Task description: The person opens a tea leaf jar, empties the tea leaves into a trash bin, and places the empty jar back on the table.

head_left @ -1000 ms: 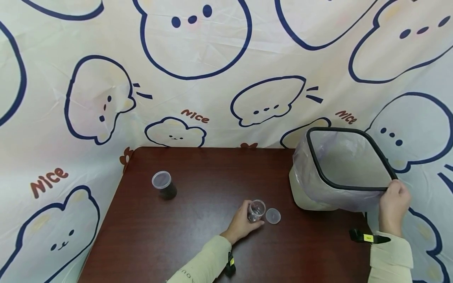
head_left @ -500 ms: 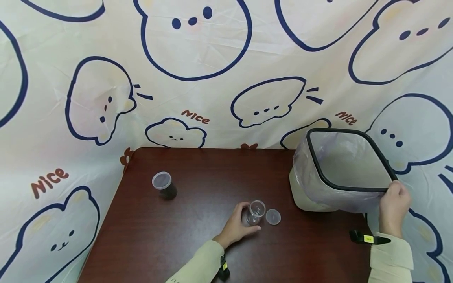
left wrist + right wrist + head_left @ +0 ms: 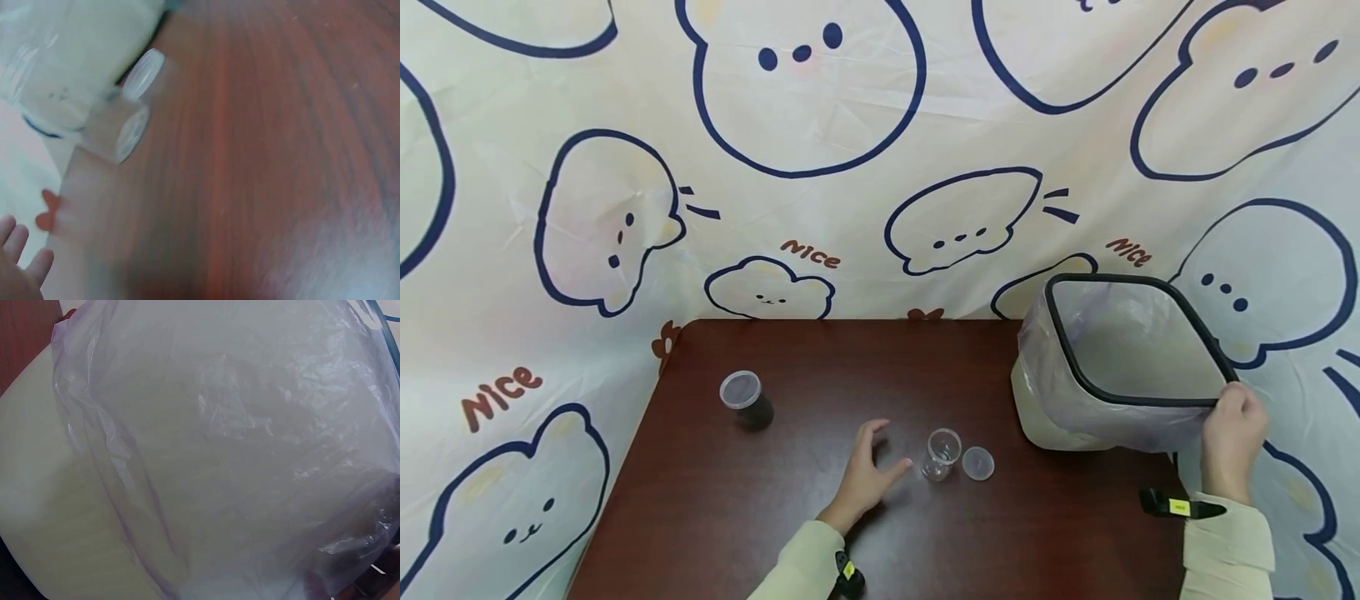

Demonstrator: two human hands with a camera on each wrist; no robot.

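A small clear plastic cup (image 3: 942, 455) stands upright on the brown table, with a round translucent lid (image 3: 978, 463) lying just to its right. My left hand (image 3: 863, 477) is left of the cup, apart from it, thumb and fingers spread and holding nothing. On the right, my right hand (image 3: 1234, 433) grips the near right corner of the black rim of a pale trash bin (image 3: 1052, 408). A thin translucent liner bag (image 3: 206, 456) is folded over the bin's outside and fills much of the right wrist view. The bin tilts so its mouth faces me.
Toward the back left of the table (image 3: 850, 367) stands a lidded cup with dark contents (image 3: 752, 406). A cartoon-printed cloth (image 3: 820, 200) hangs behind the table and along its sides.
My left hand has let go of the clear cup and moved away to the left, leaving it standing. The right hand keeps its grip on the bin's rim.
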